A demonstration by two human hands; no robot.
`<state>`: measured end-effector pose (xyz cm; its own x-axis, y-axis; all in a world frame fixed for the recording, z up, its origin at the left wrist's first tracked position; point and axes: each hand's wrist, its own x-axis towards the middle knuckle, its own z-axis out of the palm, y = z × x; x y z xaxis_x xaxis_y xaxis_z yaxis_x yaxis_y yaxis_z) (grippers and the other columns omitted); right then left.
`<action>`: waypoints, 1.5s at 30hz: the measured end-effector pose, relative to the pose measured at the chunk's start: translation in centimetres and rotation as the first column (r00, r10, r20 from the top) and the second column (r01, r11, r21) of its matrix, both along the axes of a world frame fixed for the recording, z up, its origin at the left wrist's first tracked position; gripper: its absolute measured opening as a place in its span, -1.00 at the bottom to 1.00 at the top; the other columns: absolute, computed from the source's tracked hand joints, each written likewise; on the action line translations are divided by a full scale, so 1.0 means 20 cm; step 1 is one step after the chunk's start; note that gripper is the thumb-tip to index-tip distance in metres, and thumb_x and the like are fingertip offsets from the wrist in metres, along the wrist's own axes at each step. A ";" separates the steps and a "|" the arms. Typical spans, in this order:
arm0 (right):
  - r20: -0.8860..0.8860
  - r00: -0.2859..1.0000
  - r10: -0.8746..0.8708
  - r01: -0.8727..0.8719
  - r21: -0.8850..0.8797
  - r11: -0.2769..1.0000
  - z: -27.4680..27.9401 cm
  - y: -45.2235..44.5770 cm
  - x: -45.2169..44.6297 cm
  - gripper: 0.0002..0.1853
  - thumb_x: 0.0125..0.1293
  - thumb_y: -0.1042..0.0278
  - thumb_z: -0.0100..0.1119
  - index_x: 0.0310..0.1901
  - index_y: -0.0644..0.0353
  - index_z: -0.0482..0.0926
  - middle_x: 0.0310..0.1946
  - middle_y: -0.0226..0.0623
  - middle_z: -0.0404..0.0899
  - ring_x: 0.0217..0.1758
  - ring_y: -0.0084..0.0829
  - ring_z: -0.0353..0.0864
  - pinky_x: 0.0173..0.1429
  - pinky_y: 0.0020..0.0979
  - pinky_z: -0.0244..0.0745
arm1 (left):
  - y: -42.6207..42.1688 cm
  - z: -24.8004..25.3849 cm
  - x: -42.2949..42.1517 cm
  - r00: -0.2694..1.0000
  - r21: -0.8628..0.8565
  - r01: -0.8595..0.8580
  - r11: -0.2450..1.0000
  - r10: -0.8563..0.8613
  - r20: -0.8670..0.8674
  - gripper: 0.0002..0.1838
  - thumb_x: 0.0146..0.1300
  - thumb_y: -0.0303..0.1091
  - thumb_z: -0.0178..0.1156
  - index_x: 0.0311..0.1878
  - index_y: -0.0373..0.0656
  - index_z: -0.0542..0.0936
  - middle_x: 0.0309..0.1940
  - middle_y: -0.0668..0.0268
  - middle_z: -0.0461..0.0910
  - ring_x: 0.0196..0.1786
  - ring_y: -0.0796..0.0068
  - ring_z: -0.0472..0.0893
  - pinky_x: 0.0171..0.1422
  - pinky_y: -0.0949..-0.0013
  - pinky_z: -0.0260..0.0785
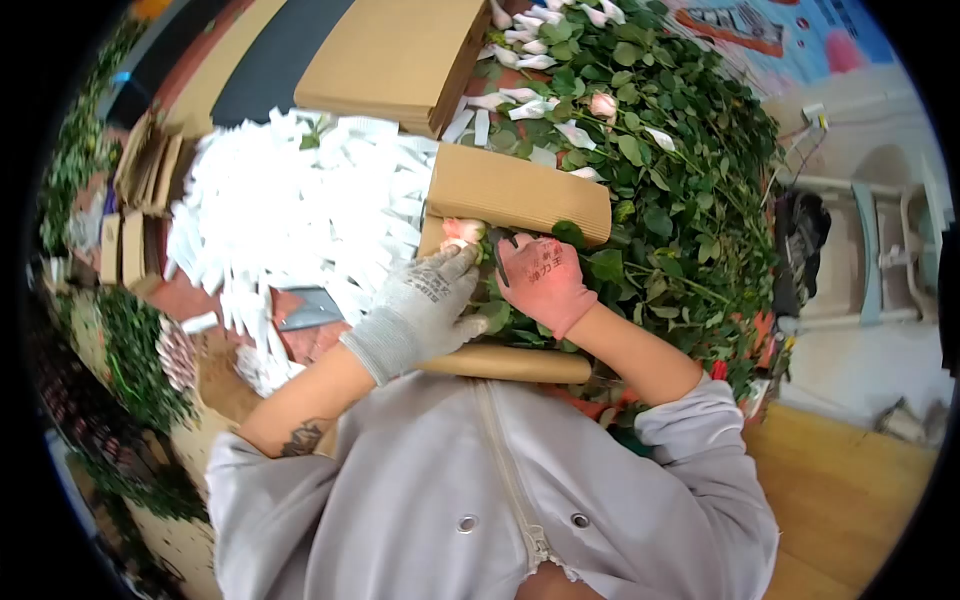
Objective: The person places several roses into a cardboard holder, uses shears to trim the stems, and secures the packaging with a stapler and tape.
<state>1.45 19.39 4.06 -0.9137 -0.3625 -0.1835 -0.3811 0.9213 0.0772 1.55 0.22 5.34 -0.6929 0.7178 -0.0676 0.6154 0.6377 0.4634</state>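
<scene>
My left hand [428, 300], in a grey glove, lies with fingers spread beside a pink rose [462, 234], its fingertips against the bloom. My right hand [543, 280], in a pink glove with dark fingertips, is closed just right of the rose; what its fingers hold is hidden. Brown corrugated cardboard [520, 190] curves up behind the flower, and a rolled cardboard edge [510, 364] runs in front of both hands, near my body. Green leaves and stems lie between and under the hands.
White sleeves [300, 190] are heaped at the left. A cardboard stack [390, 55] stands at the back. Leafy rose stems [670, 200] cover the right side, some blooms in white sleeves [530, 108]. A grey plastic crate [865, 250] stands far right.
</scene>
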 end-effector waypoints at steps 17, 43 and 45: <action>0.120 0.987 -0.104 0.148 -0.934 0.326 0.38 0.28 0.55 -0.59 0.01 0.26 0.27 -0.05 0.13 0.57 -0.10 -0.26 0.57 0.03 -0.22 0.52 0.16 -0.22 0.39 | -0.47 -0.26 0.54 0.386 0.255 -0.467 0.847 -0.065 0.920 -0.54 0.25 -0.11 0.21 -0.01 -0.37 0.54 -0.26 0.25 0.60 -0.28 0.61 0.54 -0.29 0.51 0.41; 0.474 0.800 0.367 0.193 -0.784 0.591 -0.24 0.24 0.04 -0.42 0.26 0.15 0.04 0.29 0.16 0.23 0.32 -0.16 0.20 0.42 -0.15 0.10 0.45 -0.16 0.02 | -0.27 -0.14 0.05 0.999 0.604 -0.040 0.796 0.011 0.052 -0.56 0.08 -0.22 0.19 0.01 -0.23 0.50 0.08 0.02 0.45 0.19 0.03 0.38 0.27 0.12 0.19; 0.085 0.880 0.468 -0.403 -0.389 0.829 -0.16 0.14 0.03 -0.48 0.18 0.11 0.06 0.14 0.17 0.39 0.26 -0.18 0.26 0.38 -0.23 0.15 0.46 -0.18 -0.02 | -0.42 -0.14 0.13 0.947 0.591 -0.253 0.766 0.320 -0.010 -0.67 0.04 -0.28 0.16 -0.11 -0.19 0.55 -0.10 0.05 0.53 -0.01 0.01 0.47 0.13 0.10 0.30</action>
